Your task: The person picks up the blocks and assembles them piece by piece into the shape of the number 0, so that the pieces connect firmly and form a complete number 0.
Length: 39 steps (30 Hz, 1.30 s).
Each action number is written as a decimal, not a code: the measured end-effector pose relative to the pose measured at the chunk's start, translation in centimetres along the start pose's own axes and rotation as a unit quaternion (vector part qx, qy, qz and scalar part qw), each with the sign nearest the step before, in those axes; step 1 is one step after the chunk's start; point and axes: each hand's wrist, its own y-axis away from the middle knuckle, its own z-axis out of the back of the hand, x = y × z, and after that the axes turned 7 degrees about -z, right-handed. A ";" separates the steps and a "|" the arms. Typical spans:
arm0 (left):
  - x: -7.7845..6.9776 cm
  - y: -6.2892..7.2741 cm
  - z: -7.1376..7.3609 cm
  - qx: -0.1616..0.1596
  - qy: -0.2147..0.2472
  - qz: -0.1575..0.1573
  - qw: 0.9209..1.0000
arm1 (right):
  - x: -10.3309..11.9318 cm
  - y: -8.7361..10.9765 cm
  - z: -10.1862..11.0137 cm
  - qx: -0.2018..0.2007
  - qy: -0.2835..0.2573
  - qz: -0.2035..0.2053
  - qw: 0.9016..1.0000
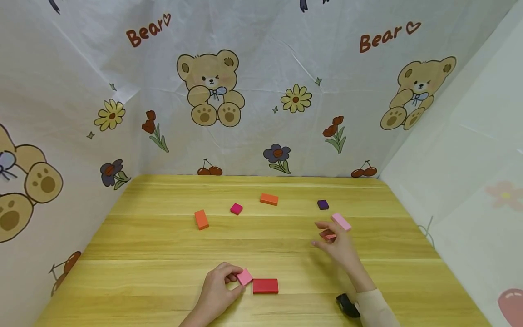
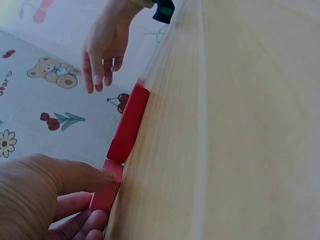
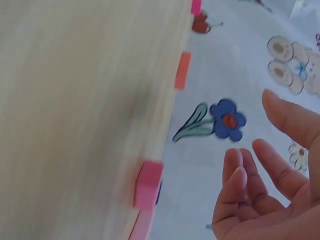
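Note:
My left hand (image 1: 216, 288) pinches a small pink block (image 1: 244, 277) between thumb and fingers, low at the table. The block's corner sits right at the left end of a red rectangular block (image 1: 265, 286); in the left wrist view the red block (image 2: 129, 125) stands end to end with it. Over the right side of the table hovers my right hand (image 1: 337, 243), fingers loosely bent and thumb apart, nothing between them. It partly covers a coral-pink block (image 1: 328, 235). Just beyond lies a light pink block (image 1: 341, 221).
Farther back lie a dark purple block (image 1: 323, 205), an orange block (image 1: 269, 200), a magenta block (image 1: 236, 209) and another orange block (image 1: 201, 219). Bear-printed cloth (image 1: 253, 136) rises behind the wooden table (image 1: 163, 254) and along both sides. A black device (image 1: 347, 305) is at the right wrist.

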 end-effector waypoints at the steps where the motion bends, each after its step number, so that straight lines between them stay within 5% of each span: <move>1: 0.0 0.0 0.0 -0.001 -0.001 0.000 1.000 | -0.4 -0.4 0.3 -0.013 0.004 -0.001 1.000; 7: -0.1 0.0 0.0 -0.002 -0.002 -0.001 1.000 | -2.3 -1.7 1.7 -0.037 0.040 -0.044 0.998; 18: 0.0 0.0 0.0 -0.003 -0.002 -0.002 1.000 | -4.3 -2.8 2.1 -0.012 0.080 -0.108 0.991; 39: -0.1 0.0 0.1 0.003 0.002 -0.003 1.000 | -5.3 -2.7 1.8 0.004 0.110 -0.113 0.987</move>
